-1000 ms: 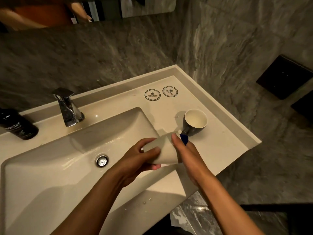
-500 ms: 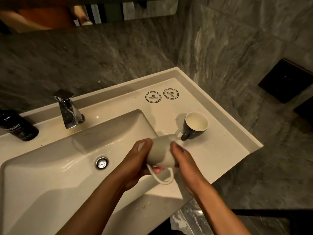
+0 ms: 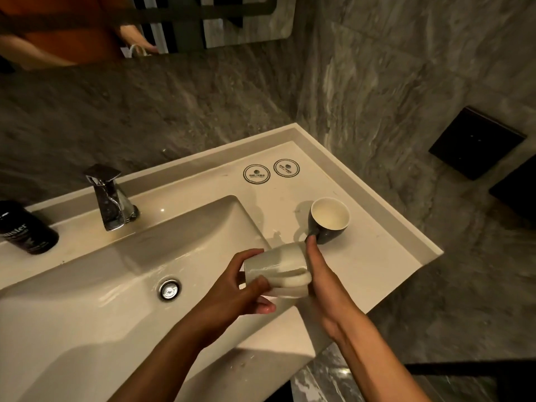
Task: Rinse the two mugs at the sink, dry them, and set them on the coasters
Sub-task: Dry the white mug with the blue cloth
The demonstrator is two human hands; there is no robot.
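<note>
A white mug [image 3: 278,265] lies on its side between my hands, over the right edge of the sink basin [image 3: 121,280], its handle turned up toward me. My left hand [image 3: 232,288] curls round its open end. My right hand [image 3: 324,282] presses against its base, thumb pointing up. A dark mug [image 3: 329,221] with a pale inside stands upright on the counter just beyond my right thumb. Two round coasters [image 3: 256,174] [image 3: 286,168] lie side by side at the back of the counter.
A chrome tap [image 3: 110,198] stands behind the basin, with no water running. A black bottle [image 3: 26,227] stands at the far left. The drain [image 3: 169,290] sits mid-basin. Grey stone walls close in behind and to the right; the counter's right edge [image 3: 406,274] drops off.
The white mug has turned in my hands: its handle swung from hanging below to lying on top. Both hands stayed over the basin's right edge.
</note>
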